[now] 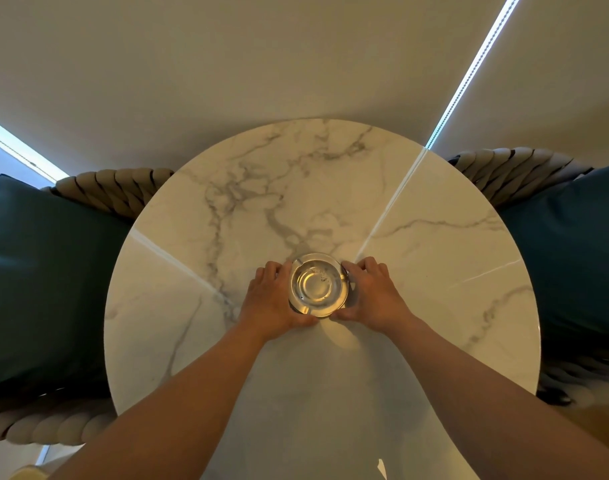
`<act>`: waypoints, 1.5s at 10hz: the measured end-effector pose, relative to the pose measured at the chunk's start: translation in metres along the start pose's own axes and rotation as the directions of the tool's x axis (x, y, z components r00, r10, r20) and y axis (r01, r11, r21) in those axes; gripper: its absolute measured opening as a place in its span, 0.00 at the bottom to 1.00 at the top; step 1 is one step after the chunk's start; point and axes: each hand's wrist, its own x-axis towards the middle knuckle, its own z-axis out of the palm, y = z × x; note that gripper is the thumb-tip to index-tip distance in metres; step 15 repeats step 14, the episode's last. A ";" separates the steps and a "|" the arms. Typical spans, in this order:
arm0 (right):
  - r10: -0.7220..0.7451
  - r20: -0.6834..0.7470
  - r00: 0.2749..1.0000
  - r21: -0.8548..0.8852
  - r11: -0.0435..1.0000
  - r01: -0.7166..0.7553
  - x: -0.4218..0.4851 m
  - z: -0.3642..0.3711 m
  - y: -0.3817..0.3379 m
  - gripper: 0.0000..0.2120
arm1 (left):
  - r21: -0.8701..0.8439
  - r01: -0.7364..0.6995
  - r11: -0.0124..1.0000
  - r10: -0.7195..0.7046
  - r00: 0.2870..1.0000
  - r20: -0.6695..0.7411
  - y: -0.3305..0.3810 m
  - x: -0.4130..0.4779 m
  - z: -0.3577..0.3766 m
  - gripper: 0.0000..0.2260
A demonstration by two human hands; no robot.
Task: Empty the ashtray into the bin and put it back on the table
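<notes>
A round clear glass ashtray rests near the middle of a round white marble table. A few dark specks of ash lie inside it. My left hand cups its left side, fingers along the rim and thumb at the near edge. My right hand cups its right side the same way. Both hands touch the glass, and the ashtray stands on the tabletop. No bin is in view.
Two woven rope chairs flank the table, each with a dark teal cushion: one on the left, one on the right. A beige blind hangs behind the table, with bright strips of daylight at its edges.
</notes>
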 end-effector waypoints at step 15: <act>0.106 0.092 0.990 -0.092 0.991 -0.098 -0.016 -0.013 0.009 0.49 | -0.044 0.131 0.990 -0.133 0.990 -0.036 -0.007 -0.024 -0.008 0.53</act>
